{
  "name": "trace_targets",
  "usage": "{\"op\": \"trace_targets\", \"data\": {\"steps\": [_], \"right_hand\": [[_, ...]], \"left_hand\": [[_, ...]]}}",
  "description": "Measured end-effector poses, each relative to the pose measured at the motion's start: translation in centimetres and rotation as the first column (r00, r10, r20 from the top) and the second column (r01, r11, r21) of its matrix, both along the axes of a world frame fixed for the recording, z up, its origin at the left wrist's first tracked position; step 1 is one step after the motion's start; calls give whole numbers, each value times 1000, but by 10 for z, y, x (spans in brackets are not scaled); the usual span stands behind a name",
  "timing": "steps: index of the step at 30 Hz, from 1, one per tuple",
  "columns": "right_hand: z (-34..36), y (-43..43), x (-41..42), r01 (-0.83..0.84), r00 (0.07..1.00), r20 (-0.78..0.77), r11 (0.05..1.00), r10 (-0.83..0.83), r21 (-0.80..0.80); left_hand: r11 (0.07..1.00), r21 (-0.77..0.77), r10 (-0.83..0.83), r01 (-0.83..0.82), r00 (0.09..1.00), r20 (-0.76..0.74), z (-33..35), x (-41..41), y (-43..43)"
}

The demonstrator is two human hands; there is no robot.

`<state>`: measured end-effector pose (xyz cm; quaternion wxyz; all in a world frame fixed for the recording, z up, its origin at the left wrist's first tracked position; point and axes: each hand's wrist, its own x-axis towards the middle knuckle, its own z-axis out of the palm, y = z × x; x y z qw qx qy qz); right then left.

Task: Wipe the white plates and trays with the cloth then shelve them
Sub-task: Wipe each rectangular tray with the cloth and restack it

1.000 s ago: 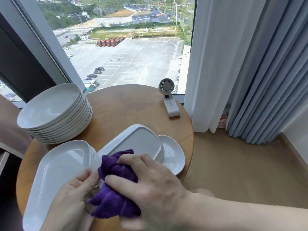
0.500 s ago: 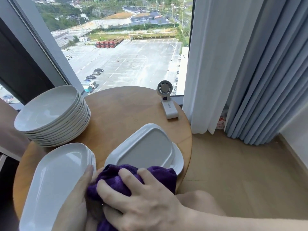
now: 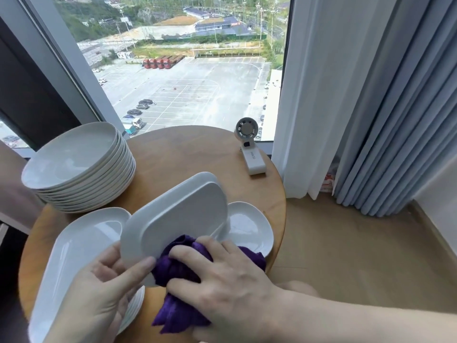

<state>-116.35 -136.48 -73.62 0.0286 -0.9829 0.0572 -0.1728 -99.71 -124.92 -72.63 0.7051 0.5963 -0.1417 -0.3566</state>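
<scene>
- Tilting the tray (image 3: pixel 183 219) up off the table (image 3: pixel 188 154), the left hand (image 3: pixel 99 293) is gripping its near rim, thumb on top and fingers tucked behind. By my read, that is turning the underside toward the wiping hand.
- The right hand (image 3: pixel 230 285) is bunching the purple cloth (image 3: pixel 176 315) with curled fingers and pressing it against the tray's near end. The loose end of the cloth is hanging below the tray.
- The tray's far end is leaning over a small dish (image 3: pixel 247 226) lying just right of the tray. Whether the two are touching, I cannot tell.
- A stack of trays (image 3: pixel 74 248) is lying just left of the tray, partly under the left hand, close enough for a quick swap. I cannot tell whether they are wiped or waiting.
- A stack of round plates (image 3: pixel 74 159) is sitting beyond the tray to the left, well apart.
- A little fan (image 3: pixel 252 157) is standing beyond the tray to the right, out of the way.
- No shelf is showing, so shelving is looking some way off.
- A one-handed rim hold on glazed ware is looking risky, since a slip would be dropping the tray onto that dish.
</scene>
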Motion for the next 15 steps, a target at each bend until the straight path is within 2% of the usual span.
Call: {"op": "trace_targets", "data": {"steps": [2, 4, 8, 11, 15], "right_hand": [[2, -9, 1, 15, 998, -64, 993, -8, 116], [5, -17, 3, 59, 998, -34, 962, -52, 267], [4, -43, 6, 169, 976, 17, 808, -216, 564], [3, -63, 9, 242, 920, 60, 684, -387, 688], [1, -74, 13, 173, 871, 163, 600, -463, 781]], "left_hand": [[1000, 16, -1, 0, 996, 85, -1, -3, 0], [997, 65, 20, -29, 990, 141, -1, -2, 1], [992, 109, 48, -63, 990, 130, -4, 4, 3], [991, 104, 65, -81, 986, 152, -7, 2, 3], [998, 46, 43, -49, 991, 128, -6, -2, 0]]}}
